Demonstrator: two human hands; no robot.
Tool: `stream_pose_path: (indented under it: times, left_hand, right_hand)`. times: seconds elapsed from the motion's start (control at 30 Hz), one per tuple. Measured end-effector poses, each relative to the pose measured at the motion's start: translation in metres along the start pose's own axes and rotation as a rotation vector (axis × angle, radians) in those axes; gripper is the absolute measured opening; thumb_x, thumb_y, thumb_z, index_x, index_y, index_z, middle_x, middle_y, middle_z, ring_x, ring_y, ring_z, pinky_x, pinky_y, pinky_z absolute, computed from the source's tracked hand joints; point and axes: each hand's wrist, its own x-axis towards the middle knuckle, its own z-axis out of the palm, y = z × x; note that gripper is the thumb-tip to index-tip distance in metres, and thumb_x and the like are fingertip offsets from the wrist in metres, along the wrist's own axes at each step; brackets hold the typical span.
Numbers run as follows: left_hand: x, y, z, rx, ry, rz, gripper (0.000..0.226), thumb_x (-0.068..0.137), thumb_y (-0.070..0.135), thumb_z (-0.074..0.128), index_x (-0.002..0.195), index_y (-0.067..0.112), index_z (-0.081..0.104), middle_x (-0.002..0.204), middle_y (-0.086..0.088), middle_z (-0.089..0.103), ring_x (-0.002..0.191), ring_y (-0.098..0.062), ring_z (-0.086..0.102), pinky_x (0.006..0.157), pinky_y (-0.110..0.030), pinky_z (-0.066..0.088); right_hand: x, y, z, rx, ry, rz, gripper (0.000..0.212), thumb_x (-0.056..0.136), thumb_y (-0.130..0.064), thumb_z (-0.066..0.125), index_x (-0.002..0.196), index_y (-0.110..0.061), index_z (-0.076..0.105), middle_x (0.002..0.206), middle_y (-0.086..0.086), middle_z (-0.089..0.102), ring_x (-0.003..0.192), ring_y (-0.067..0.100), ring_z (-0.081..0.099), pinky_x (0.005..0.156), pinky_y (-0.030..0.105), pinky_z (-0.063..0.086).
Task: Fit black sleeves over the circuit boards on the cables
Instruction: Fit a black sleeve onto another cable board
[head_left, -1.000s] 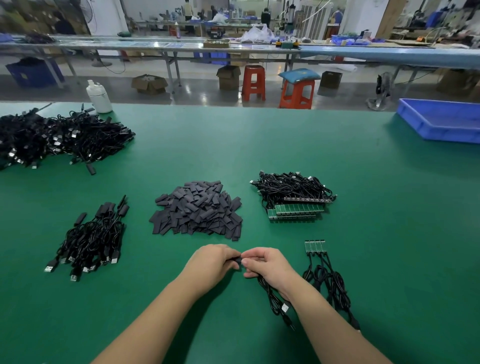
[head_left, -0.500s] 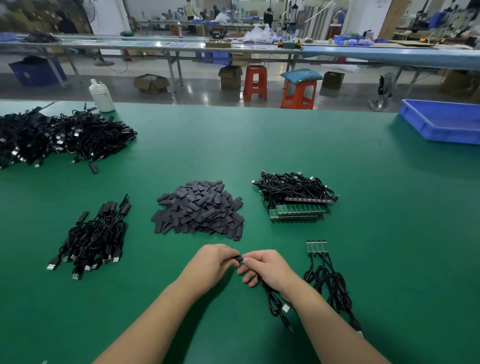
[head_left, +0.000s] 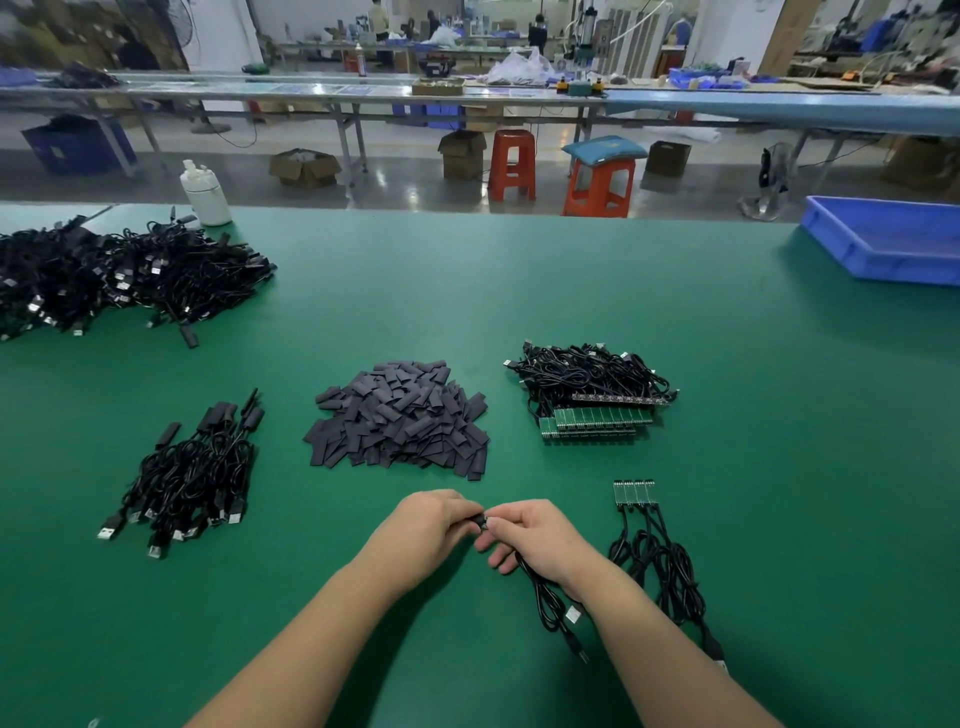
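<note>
Low over the green table, my left hand (head_left: 426, 525) pinches a black sleeve (head_left: 479, 520) and my right hand (head_left: 535, 535) pinches the end of a black cable (head_left: 545, 597) against it. The circuit board is hidden between the fingertips. The cable trails back under my right wrist. A heap of loose black sleeves (head_left: 400, 421) lies just beyond my hands. A few cables with bare boards (head_left: 634, 492) lie to the right. A larger bundle with green boards (head_left: 592, 395) sits beyond them. Sleeved cables (head_left: 192, 467) lie in a pile to the left.
A big heap of black cables (head_left: 119, 275) covers the far left, with a white bottle (head_left: 205, 195) behind it. A blue bin (head_left: 883, 239) stands at the far right edge. Beyond the table are red stools (head_left: 511, 163), cardboard boxes and other benches.
My hands have stayed in the same spot. The fingers of my right hand have shifted slightly on the cable end against the sleeve.
</note>
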Motion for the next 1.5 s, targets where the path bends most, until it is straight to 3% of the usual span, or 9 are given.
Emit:
stream_pose_path:
  times: [0.33, 0.57, 0.8, 1.0, 1.23, 1.5]
  left_hand:
    - [-0.004, 0.006, 0.002, -0.04, 0.086, 0.009, 0.021, 0.097, 0.022, 0.059, 0.113, 0.017, 0.072, 0.101, 0.002, 0.07, 0.089, -0.013, 0.064, 0.083, -0.026, 0.049]
    - [0.0, 0.009, 0.007, 0.066, -0.032, -0.06, 0.025, 0.099, 0.024, 0.052, 0.119, 0.019, 0.067, 0.104, -0.001, 0.064, 0.095, -0.018, 0.063, 0.085, -0.035, 0.05]
    - [0.004, 0.01, 0.011, 0.278, -0.139, -0.054, 0.027, 0.102, 0.036, 0.044, 0.118, 0.019, 0.057, 0.105, -0.002, 0.058, 0.091, -0.025, 0.062, 0.079, -0.037, 0.048]
    - [0.009, 0.018, 0.013, 0.424, -0.204, -0.08, 0.024, 0.099, 0.023, 0.047, 0.122, 0.016, 0.05, 0.111, -0.005, 0.054, 0.092, -0.029, 0.062, 0.076, -0.038, 0.046]
    - [0.008, 0.015, 0.0, 0.461, -0.155, -0.097, 0.026, 0.093, 0.018, 0.05, 0.118, 0.024, 0.053, 0.106, 0.003, 0.056, 0.092, -0.022, 0.061, 0.07, -0.033, 0.044]
    - [0.008, 0.02, -0.003, 0.455, -0.223, -0.052, 0.021, 0.095, 0.014, 0.045, 0.113, 0.017, 0.053, 0.107, -0.003, 0.053, 0.095, -0.025, 0.058, 0.076, -0.034, 0.042]
  right_hand:
    - [-0.001, -0.001, -0.003, 0.0, -0.014, -0.016, 0.023, 0.104, -0.01, 0.048, 0.113, 0.0, 0.066, 0.083, 0.006, 0.07, 0.067, 0.013, 0.063, 0.065, 0.025, 0.055]
    - [0.0, 0.001, -0.001, 0.009, -0.03, -0.022, 0.024, 0.104, -0.008, 0.047, 0.108, -0.007, 0.071, 0.094, 0.008, 0.073, 0.069, 0.01, 0.067, 0.064, 0.022, 0.054]
    - [0.001, 0.0, 0.0, 0.012, -0.038, -0.024, 0.029, 0.106, -0.004, 0.039, 0.121, 0.0, 0.064, 0.099, 0.008, 0.067, 0.072, 0.014, 0.066, 0.066, 0.023, 0.056]
    - [0.002, 0.001, -0.001, 0.028, -0.027, -0.033, 0.03, 0.105, -0.004, 0.04, 0.125, 0.002, 0.061, 0.102, 0.014, 0.064, 0.072, 0.015, 0.066, 0.064, 0.022, 0.056]
    - [0.005, 0.002, 0.001, 0.113, 0.07, -0.008, 0.021, 0.1, -0.013, 0.057, 0.102, 0.004, 0.069, 0.083, 0.012, 0.068, 0.066, 0.015, 0.068, 0.057, 0.025, 0.055]
    - [0.007, 0.005, 0.005, 0.043, 0.06, -0.023, 0.027, 0.101, -0.012, 0.054, 0.08, -0.009, 0.07, 0.078, 0.006, 0.07, 0.059, 0.014, 0.066, 0.054, 0.024, 0.053]
